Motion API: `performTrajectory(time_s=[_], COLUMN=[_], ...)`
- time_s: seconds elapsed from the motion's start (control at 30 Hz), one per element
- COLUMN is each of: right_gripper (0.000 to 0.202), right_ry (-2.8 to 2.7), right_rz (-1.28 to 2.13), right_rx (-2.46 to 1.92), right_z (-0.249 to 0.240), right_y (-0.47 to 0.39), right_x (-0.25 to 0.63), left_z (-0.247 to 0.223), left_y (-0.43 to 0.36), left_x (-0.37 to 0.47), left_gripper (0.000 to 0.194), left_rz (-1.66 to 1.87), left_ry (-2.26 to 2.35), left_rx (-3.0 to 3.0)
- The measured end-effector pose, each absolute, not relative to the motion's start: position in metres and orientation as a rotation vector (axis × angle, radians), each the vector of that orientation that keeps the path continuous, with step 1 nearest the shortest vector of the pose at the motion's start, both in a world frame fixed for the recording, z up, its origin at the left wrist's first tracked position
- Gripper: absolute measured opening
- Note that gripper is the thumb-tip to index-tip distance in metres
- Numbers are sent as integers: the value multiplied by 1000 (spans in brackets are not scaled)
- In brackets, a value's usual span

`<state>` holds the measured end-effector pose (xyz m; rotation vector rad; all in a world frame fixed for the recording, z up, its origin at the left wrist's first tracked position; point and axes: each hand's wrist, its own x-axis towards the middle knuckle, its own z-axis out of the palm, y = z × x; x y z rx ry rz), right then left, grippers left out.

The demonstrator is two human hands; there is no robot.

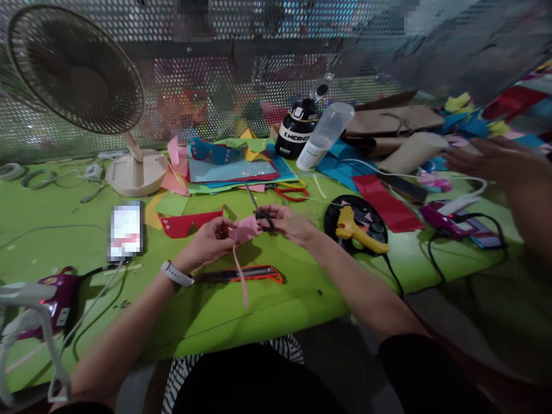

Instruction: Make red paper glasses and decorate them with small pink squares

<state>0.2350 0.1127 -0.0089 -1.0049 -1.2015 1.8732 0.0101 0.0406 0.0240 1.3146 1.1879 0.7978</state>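
Observation:
A pink piece of paper (245, 230) is between my two hands above the green table, and a thin pink strip (241, 276) hangs down from it. My left hand (211, 240) pinches the paper's left side. Dark scissors (254, 201) are in my right hand (287, 221), their blades pointing up and away, close to the paper's right edge. Red paper glasses (187, 223) lie just beyond my left hand. Below the paper, an orange-edged cutter (254, 274) rests on the table.
A fan (135, 172), a phone (125, 230) and a purple device (56, 296) stand left. Paper sheets (233, 169) and bottles (325, 135) are behind. Right are a yellow glue gun (360, 233) on a black plate, red paper (386, 201) and another person's hand (487, 161).

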Motion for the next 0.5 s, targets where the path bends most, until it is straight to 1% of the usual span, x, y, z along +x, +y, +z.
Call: performTrajectory(time_s=[0.1, 0.2, 0.37, 0.5], right_gripper=[40, 39, 41, 41], right_ry=[-1168, -1138, -1213, -1219], right_rz=[1891, 1920, 1889, 1935], right_rx=[-996, -966, -980, -980], right_z=[-11, -12, -18, -19], right_y=[111, 107, 102, 97], right_x=[229, 225, 221, 218], left_z=[21, 18, 16, 14], left_y=[42, 42, 41, 41], left_x=[8, 9, 12, 12], left_gripper=[36, 39, 25, 27], left_rz=[832, 849, 849, 877], left_ry=[1016, 963, 1024, 1054], left_rx=[1010, 863, 938, 971])
